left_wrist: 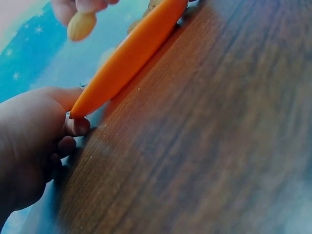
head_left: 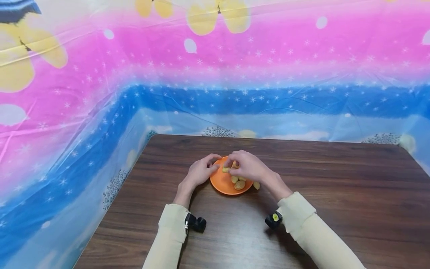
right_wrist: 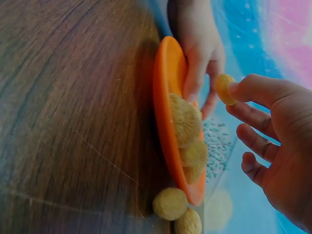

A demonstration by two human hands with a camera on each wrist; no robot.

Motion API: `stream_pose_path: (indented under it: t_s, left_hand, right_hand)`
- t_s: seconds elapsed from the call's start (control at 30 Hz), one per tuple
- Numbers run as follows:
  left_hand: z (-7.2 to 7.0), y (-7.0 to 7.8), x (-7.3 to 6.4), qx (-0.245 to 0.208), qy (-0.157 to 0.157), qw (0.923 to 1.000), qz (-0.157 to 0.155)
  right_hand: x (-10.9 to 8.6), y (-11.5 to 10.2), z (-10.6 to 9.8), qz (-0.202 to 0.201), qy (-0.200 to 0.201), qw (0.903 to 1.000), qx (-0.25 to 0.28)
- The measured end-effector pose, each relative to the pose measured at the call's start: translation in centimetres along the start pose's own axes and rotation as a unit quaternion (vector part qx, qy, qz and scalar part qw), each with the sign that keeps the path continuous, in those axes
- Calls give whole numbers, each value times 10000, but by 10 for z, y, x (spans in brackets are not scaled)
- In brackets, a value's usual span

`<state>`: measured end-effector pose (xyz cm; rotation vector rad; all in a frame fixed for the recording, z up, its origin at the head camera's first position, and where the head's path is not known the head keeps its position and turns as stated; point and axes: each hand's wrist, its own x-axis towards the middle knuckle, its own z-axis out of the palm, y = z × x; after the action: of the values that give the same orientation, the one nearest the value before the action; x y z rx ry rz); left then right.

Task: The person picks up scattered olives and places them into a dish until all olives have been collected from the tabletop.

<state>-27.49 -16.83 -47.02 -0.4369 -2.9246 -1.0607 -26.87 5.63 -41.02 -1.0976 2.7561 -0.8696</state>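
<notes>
An orange plate (head_left: 221, 185) lies on the table, several walnuts (head_left: 239, 185) gathered on its right part. My left hand (head_left: 200, 172) holds the plate's left rim, thumb on top and a finger beneath, as the left wrist view shows. Over the plate, my right hand (head_left: 250, 166) pinches one walnut (right_wrist: 225, 89) between thumb and fingertips, its other fingers loosely bent. That walnut hangs above the plate's surface in the left wrist view. Just off the plate's right edge, two more walnuts (right_wrist: 170, 204) rest on the table.
The dark wood-grain table (head_left: 336, 194) stretches out widest on the right. A pink and blue patterned cloth (head_left: 268, 101) hangs along the back and left sides. Each wrist carries a small black camera (head_left: 196, 223) by the sleeve cuff.
</notes>
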Motion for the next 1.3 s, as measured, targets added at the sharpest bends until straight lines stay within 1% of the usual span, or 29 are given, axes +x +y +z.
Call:
stream_pose_path:
  t_s: [0.2, 0.37, 0.63, 0.83, 0.97, 1.13, 1.3]
  left_hand:
    - [0, -1, 0, 17, -11, 10000, 48]
    - [-1, -1, -1, 3, 0, 10000, 54]
    - [-1, 0, -1, 20, 10, 10000, 37]
    - [-2, 2, -2, 85, 2, 10000, -12]
    - [-2, 1, -2, 77, -19, 10000, -38]
    - [-2, 1, -2, 17, -26, 10000, -88]
    - [-1, 1, -1, 35, -36, 9999, -133]
  right_hand:
    - [11, 2, 11, 54, -258, 9996, -44]
    - [17, 3, 18, 51, -411, 9987, -281]
    - [20, 0, 23, 105, -503, 9976, -466]
    - [19, -3, 22, 104, -537, 9970, -553]
    - [12, -1, 15, 52, -404, 9987, -301]
    - [1, 2, 2, 21, -122, 9999, 34]
    - [-13, 8, -10, 157, 84, 9997, 159]
